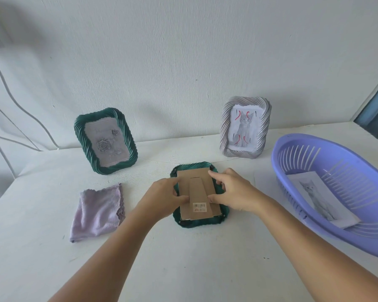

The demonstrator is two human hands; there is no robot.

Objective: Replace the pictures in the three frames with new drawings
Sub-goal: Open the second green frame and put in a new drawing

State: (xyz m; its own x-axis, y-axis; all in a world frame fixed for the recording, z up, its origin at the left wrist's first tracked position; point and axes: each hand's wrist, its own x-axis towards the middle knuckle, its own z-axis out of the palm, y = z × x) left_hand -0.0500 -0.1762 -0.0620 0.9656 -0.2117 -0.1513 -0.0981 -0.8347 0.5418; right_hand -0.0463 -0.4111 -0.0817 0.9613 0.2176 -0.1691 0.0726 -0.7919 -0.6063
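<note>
A dark green frame [224, 211] lies face down in the middle of the white table. Its brown cardboard back [198, 185] with a barcode sticker faces up. My left hand [162, 198] grips the cardboard back's left edge. My right hand [231, 189] holds its right edge, with the index finger at the top right corner. A second green frame [105, 139] with a rose picture stands at the back left. A grey-white frame [246, 127] with a cat drawing stands at the back right. Another cat drawing [319, 197] lies in the purple basket [292, 197].
A folded lilac cloth [98, 212] lies to the left of the face-down frame. The purple basket takes up the table's right side. A white wall [183, 62] rises right behind the standing frames. White cables [11, 101] hang at the far left.
</note>
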